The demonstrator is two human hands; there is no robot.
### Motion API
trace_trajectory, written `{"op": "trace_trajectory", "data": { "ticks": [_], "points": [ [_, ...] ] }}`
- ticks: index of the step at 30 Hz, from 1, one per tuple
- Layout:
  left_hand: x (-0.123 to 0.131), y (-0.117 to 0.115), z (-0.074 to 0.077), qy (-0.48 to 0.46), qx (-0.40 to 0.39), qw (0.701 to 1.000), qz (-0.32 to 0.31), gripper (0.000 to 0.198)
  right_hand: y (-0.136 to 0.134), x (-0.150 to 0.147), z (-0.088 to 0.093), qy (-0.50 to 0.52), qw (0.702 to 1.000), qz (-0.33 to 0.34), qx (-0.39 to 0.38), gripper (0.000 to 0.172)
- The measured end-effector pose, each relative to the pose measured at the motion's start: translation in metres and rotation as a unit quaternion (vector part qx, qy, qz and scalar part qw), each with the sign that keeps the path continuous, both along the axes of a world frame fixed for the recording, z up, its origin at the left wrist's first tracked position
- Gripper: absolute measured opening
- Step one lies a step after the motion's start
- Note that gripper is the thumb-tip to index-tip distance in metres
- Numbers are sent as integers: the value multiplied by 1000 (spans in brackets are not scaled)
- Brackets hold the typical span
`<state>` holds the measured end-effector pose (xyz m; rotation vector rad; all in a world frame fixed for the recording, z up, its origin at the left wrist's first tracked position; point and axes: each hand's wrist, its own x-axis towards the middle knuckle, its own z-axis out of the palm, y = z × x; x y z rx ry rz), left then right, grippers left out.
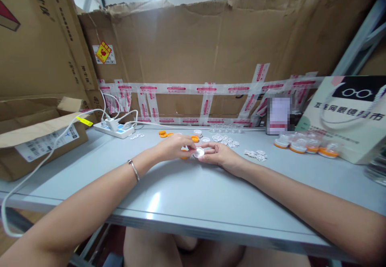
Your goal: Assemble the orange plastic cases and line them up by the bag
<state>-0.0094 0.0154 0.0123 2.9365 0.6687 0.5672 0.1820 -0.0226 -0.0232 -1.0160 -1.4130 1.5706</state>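
Both hands over counter (169,186), mid-scene. Right hand (222,155): grip pinching white round piece (199,153) by its right edge, piece held between the two hands. Left hand (175,147): fingertips at piece's left side, can't tell if grip is closed on it. Orange part (184,157) just under left fingers. Orange ring (195,139) just beyond. White piles (225,140) farther right. Orange-based clear items (306,147) far right, by paper bag (340,126).
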Motion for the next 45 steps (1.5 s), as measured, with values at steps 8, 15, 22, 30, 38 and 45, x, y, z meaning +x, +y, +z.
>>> {"op": "trace_trajectory", "data": {
  "ticks": [8,15,22,30,38,45],
  "points": [
    [1,-2,-1,17,88,996,-5,19,0,-1,0,21,1000,-11,-10,47],
    [-1,-4,0,29,102,994,-14,19,0,-1,2,29,999,-23,-14,49],
    [-4,-6,1,35,123,991,-34,17,0,0,1,42,999,-22,-17,47],
    [0,-8,2,-46,30,998,-18,20,1,-1,-1,7,1000,-17,16,46],
    [15,-15,7,-58,-77,988,124,26,-2,-8,0,-32,998,-33,35,41],
    [24,-17,6,-13,-103,973,209,22,-2,-11,-6,-50,996,-50,52,38]
  ]
}}
